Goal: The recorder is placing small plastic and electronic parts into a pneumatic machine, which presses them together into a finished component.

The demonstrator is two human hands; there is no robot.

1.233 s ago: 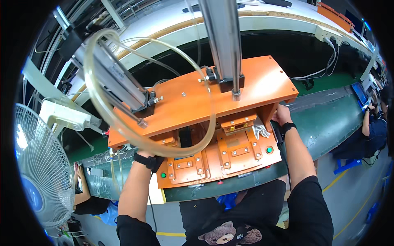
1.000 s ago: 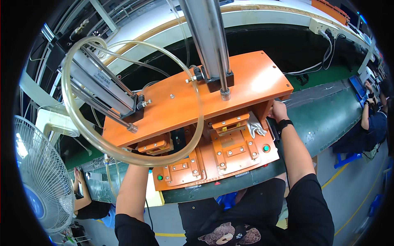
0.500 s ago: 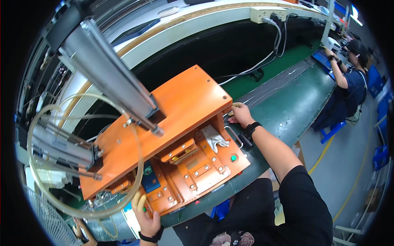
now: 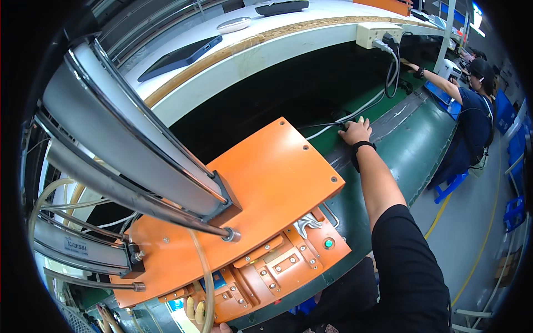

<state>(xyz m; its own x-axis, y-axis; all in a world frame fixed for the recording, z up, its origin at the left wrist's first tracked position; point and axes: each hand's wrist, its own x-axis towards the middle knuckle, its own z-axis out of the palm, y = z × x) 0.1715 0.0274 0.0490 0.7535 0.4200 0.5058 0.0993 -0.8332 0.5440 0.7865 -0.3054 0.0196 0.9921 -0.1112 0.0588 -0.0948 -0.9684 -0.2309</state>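
My right hand (image 4: 357, 132) reaches past the far right side of an orange press fixture (image 4: 277, 166), fingers spread, with a dark wristband behind it. Its fingertips are beside a white cable and a black cable (image 4: 338, 123); whether they touch is unclear. My left hand (image 4: 195, 312) is at the fixture's near left corner, with pale yellow covers on its fingers. Its fingers point upward, thumb apart, beside the orange base (image 4: 227, 308). A clear tube (image 4: 206, 277) and the picture's lower edge hide much of this hand.
Large cylinders (image 4: 139, 133) rise from the fixture. A grey-white cloth (image 4: 306, 223) and a green button (image 4: 328, 243) are on its right. A power strip (image 4: 377, 34) is fixed to the shelf edge, near a dark flat device (image 4: 180, 57). A co-worker (image 4: 469, 111) sits farther along the green bench (image 4: 408, 144).
My right hand has left the orange plate's right edge and moved farther away, to the cables. The view has shifted closer over the fixture. The co-worker's arm now stretches out across the bench.
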